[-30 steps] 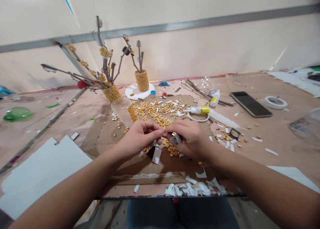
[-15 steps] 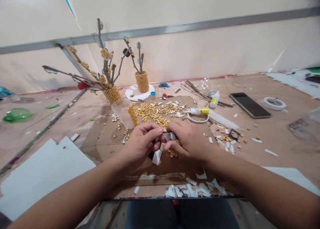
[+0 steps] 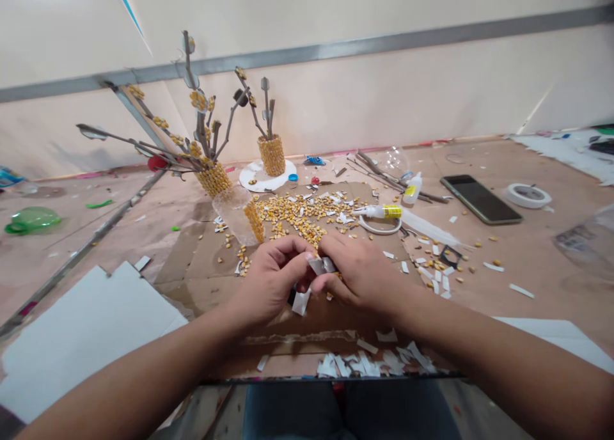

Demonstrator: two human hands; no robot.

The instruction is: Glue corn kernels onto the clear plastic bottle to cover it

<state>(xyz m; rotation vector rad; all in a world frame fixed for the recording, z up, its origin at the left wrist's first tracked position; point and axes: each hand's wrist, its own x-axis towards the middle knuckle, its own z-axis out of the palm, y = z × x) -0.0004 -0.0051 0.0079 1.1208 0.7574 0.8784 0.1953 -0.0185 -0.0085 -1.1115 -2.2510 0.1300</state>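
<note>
My left hand (image 3: pixel 272 277) and my right hand (image 3: pixel 359 272) meet above the cardboard sheet (image 3: pixel 201 261), fingers curled. Together they pinch a small grey-and-white paper strip (image 3: pixel 320 265). A loose end of white paper (image 3: pixel 301 301) hangs below my left fingers. Just beyond the hands lies a spread of corn kernels (image 3: pixel 300 215). A glue bottle with a yellow label (image 3: pixel 384 212) lies on its side to the right of the kernels.
Two kernel-covered pots with twig branches (image 3: pixel 215 179) (image 3: pixel 272 155) stand at the back. A clear plastic cup (image 3: pixel 236 213) lies tipped. A phone (image 3: pixel 480 199), a tape roll (image 3: pixel 528 196), white paper scraps (image 3: pixel 374 363) and a white sheet (image 3: pixel 81 337) lie around.
Both hands have shifted slightly towards me and closer together; the strip between the fingers has turned and the right fingers cover more of it.
</note>
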